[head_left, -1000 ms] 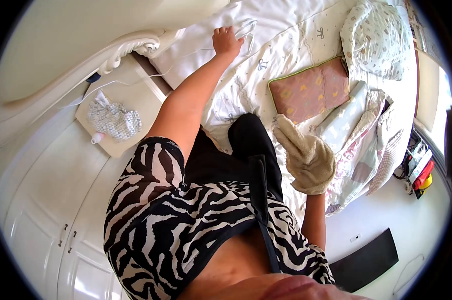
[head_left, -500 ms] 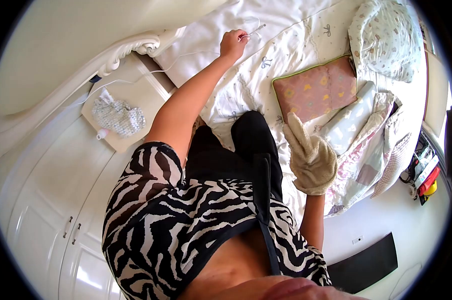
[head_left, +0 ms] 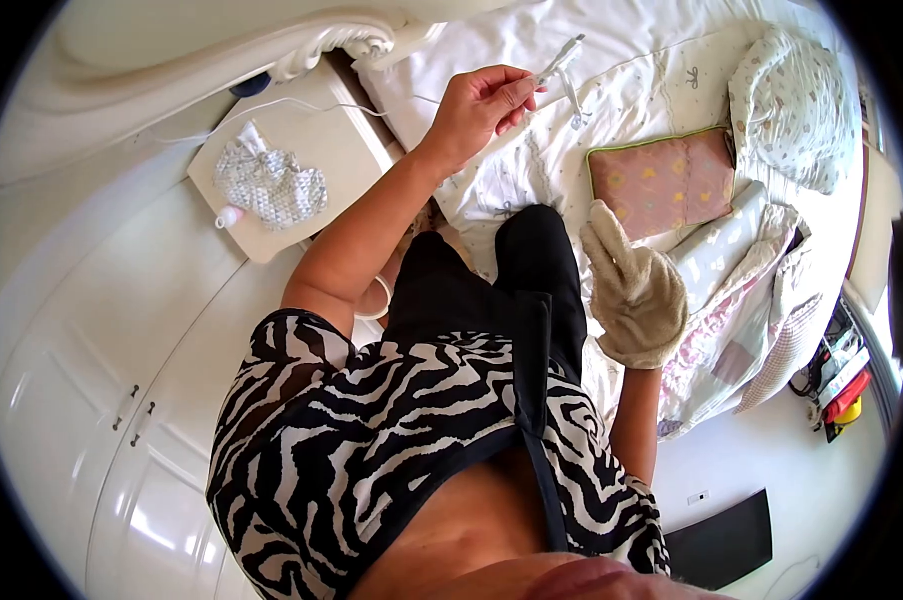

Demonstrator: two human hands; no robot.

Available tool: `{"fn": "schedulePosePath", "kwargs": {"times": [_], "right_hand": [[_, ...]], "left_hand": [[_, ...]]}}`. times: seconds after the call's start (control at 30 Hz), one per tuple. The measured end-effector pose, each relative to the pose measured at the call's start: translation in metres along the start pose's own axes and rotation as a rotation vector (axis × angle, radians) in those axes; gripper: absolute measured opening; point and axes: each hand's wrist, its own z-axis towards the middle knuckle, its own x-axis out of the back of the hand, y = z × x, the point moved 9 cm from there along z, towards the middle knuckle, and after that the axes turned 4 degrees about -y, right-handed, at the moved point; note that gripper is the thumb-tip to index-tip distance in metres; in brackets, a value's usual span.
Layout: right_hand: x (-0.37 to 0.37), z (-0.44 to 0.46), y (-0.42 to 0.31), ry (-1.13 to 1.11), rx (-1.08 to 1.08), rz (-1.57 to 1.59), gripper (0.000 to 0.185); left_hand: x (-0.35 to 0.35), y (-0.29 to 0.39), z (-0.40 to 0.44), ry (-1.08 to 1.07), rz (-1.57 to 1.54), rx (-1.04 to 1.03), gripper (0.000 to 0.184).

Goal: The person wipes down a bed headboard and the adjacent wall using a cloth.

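My left hand is raised over the bed, its thumb and fingers pinched on a white cable. The cable's plug end sticks out beyond my fingertips, and a loop hangs beside it. From the hand, the cord trails left across the nightstand. My right hand is inside a beige fuzzy mitt with a long narrow part pointing up, so its fingers are hidden. The mitt is beside the folded bedding and below a pink patterned cushion.
On the left, a cream nightstand bears a crumpled dotted cloth and a small pink-white bottle. A carved headboard borders the bed. A pale pillow lies at the upper right. White cupboard doors stand at left.
My left hand has lifted toward me with the cable, turning so its thumb shows. The mitt stays near the bedding. The whole view has shifted slightly, and a round rim shows under my left arm.
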Motion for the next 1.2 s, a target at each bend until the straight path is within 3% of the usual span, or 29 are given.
{"fn": "schedulePosePath", "kwargs": {"times": [0.2,0.37,0.47,0.53,0.6,0.67,0.83,0.87,0.93,1.03,1.13,1.2], "right_hand": [[-0.007,-0.007,-0.022,0.001,0.071,0.026,0.046],[-0.021,-0.017,-0.020,0.007,0.071,0.204,0.047],[-0.008,-0.013,-0.060,0.016,0.231,-0.071,0.046],[-0.004,-0.010,-0.077,-0.080,0.228,-0.156,0.049],[-0.005,-0.007,-0.094,-0.175,0.238,-0.236,0.053],[-0.005,-0.003,-0.120,-0.226,0.282,-0.329,0.056],[-0.011,-0.006,-0.156,-0.183,0.416,-0.443,0.061],[-0.013,-0.008,-0.151,-0.162,0.415,-0.410,0.061],[-0.018,-0.010,-0.139,-0.136,0.403,-0.338,0.062],[-0.025,-0.009,-0.128,-0.126,0.404,-0.256,0.063],[-0.033,-0.008,-0.117,-0.138,0.396,-0.166,0.064],[-0.039,-0.007,-0.110,-0.154,0.373,-0.105,0.065]], "left_hand": [[0.007,0.049,-0.066,0.007,-0.136,0.114,0.033],[0.016,0.078,-0.104,-0.050,-0.163,0.067,0.027],[0.044,0.091,-0.124,0.076,0.223,-0.073,0.028],[0.070,0.105,-0.145,0.140,0.588,-0.084,0.023],[0.095,0.133,-0.172,0.235,1.140,-0.275,0.021],[0.120,0.153,-0.202,0.341,1.439,-0.379,0.022],[0.176,0.208,-0.272,0.596,1.755,-0.449,0.024],[0.193,0.216,-0.287,0.693,1.750,-0.355,0.020],[0.178,0.253,-0.312,0.766,1.880,-0.525,0.024],[0.194,0.278,-0.344,0.894,1.803,-0.670,0.024],[0.241,0.269,-0.357,0.985,1.724,-0.658,0.021],[0.286,0.247,-0.351,0.954,1.695,-0.483,0.018]]}}
